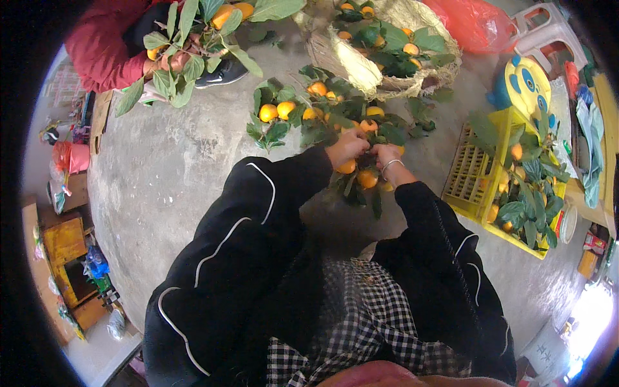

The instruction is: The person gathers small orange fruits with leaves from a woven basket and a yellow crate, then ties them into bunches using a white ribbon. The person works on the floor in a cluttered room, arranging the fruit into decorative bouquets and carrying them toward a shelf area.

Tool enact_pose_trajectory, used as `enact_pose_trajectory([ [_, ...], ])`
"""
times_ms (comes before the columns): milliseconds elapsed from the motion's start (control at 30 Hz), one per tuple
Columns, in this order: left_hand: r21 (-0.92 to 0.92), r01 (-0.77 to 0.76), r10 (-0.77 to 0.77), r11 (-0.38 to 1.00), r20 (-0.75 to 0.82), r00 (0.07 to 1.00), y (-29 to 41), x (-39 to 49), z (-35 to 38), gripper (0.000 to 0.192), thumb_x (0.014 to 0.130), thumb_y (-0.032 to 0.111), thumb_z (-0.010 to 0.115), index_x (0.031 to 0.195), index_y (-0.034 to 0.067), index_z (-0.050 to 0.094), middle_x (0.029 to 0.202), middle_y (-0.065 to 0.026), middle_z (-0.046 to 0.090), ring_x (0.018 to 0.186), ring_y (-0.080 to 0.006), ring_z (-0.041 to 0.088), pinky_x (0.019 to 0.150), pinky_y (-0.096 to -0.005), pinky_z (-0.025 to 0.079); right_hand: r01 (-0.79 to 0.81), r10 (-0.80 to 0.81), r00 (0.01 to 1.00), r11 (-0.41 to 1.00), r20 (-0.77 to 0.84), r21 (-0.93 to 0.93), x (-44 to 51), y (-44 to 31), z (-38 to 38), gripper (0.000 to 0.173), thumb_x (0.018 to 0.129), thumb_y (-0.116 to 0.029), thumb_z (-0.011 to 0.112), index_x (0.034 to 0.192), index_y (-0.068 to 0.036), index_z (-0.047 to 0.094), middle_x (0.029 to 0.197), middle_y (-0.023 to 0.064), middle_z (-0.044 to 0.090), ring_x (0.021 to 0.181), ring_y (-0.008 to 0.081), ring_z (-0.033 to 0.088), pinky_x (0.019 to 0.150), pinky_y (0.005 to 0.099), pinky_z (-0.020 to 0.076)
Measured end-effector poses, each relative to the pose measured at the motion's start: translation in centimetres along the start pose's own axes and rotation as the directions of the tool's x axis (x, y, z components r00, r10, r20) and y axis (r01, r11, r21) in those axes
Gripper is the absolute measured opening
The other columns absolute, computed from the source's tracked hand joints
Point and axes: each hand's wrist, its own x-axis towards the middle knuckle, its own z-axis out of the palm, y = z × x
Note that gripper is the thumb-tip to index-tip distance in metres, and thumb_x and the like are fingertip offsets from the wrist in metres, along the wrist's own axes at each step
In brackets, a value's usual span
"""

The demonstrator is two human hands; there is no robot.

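Observation:
Close together over a pile of leafy fruit branches are my left hand [348, 146] and my right hand [388, 157], which wears a bracelet. The fingers of both grip a thin branch between them; their tips are partly hidden. Orange persimmon-like fruits, one of them a round fruit [367, 178], hang just below the hands with dark green leaves. Two more orange fruits [277, 111] lie to the left on the concrete floor. Beyond the pile stands a large woven sack [353, 63] with its rim rolled down, holding more fruit and leaves.
A yellow plastic crate [500, 169] of fruiting branches stands at the right, near a yellow-and-blue stool [529, 84] and a red plastic bag [476, 24]. At the upper left, another person in a red sleeve [109, 53] holds a fruiting branch [186, 67]. Wooden furniture [65, 242] stands far left.

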Motion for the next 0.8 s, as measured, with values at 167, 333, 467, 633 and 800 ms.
enact_pose_trajectory([
  [167,-0.1,0.014,-0.006,0.995,0.086,0.996,-0.2,0.0,0.2,0.017,0.074,0.004,0.06,0.091,0.003,0.057,0.075,-0.0056,0.056,0.061,-0.0156,0.054,0.053,-0.0282,0.043,0.02,-0.025,0.994,0.999,0.106,0.047,-1.3,-1.0,-0.6,0.014,0.072,-0.007,0.065,0.074,-0.005,0.051,0.057,0.003,0.043,0.04,0.0136,0.036,0.035,0.0287,0.0255],
  [333,-0.138,-0.097,0.096,0.986,-0.013,0.995,-0.1,-0.7,0.9,0.021,0.075,0.0,0.059,0.096,0.002,0.058,0.08,-0.0072,0.06,0.069,-0.0162,0.059,0.059,-0.0289,0.046,0.042,-0.048,0.996,0.996,0.075,0.073,-0.8,-1.1,-0.5,0.012,0.074,-0.008,0.063,0.073,-0.003,0.051,0.058,0.0027,0.043,0.039,0.0126,0.035,0.034,0.0277,0.0248],
  [467,-0.135,-0.082,0.07,0.987,-0.093,0.993,0.1,-0.4,1.0,0.021,0.075,0.0,0.06,0.096,0.0,0.059,0.081,-0.008,0.061,0.07,-0.0172,0.059,0.059,-0.0292,0.047,0.015,-0.015,0.991,1.0,0.133,-0.003,1.8,-0.2,-0.6,0.012,0.073,-0.009,0.064,0.076,-0.001,0.056,0.062,0.0099,0.053,0.05,0.0225,0.049,0.045,0.0368,0.0376],
  [633,-0.179,0.026,-0.046,0.983,-0.109,0.993,0.1,0.5,0.5,0.022,0.075,0.002,0.061,0.096,-0.002,0.058,0.08,-0.0095,0.06,0.065,-0.0181,0.057,0.058,-0.0298,0.047,0.558,-0.432,0.809,0.779,0.399,-0.288,4.3,0.8,-1.5,0.018,0.073,-0.013,0.066,0.081,0.002,0.06,0.067,0.012,0.057,0.054,0.0228,0.053,0.048,0.0379,0.0414],
  [800,-0.062,-0.034,0.026,0.998,-0.132,0.991,0.7,1.0,0.7,0.025,0.079,0.005,0.056,0.102,-0.002,0.053,0.072,-0.0063,0.055,0.058,-0.0149,0.055,0.048,-0.0287,0.042,0.112,-0.074,0.984,0.965,0.163,-0.238,3.2,-0.3,-1.3,0.022,0.073,-0.017,0.069,0.083,0.001,0.061,0.067,0.0117,0.057,0.056,0.0224,0.055,0.048,0.0381,0.0411],
])
